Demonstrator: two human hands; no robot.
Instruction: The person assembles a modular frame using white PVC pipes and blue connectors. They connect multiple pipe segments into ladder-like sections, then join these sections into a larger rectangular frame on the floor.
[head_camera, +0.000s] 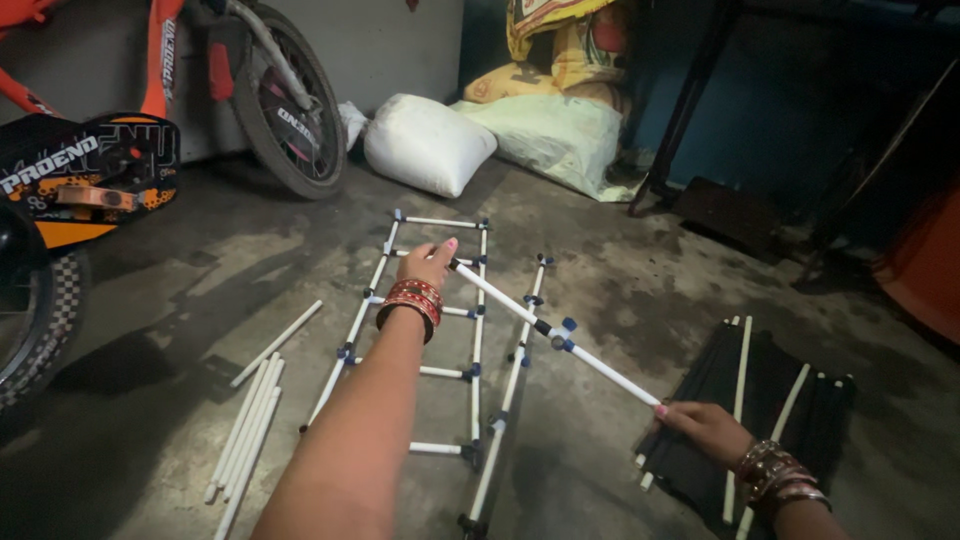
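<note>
I hold a long white plastic rod (600, 366) with a blue connector at its middle, slanted above the floor. My left hand (432, 262) grips its far end over a ladder-like frame of white rods and blue joints (476, 340). My right hand (702, 427) grips its near end above a stack of black shelf panels (770, 400). Red bangles circle my left wrist, and darker bangles my right. A second jointed white rail (515, 375) lies on the floor just right of the frame.
Several loose white rods (250, 425) lie on the concrete floor at left. An orange bicycle (150, 90) stands at back left. White and yellow sacks (500, 130) lean against the back wall. A dark metal stand (690, 110) and an orange object (925, 265) are at right.
</note>
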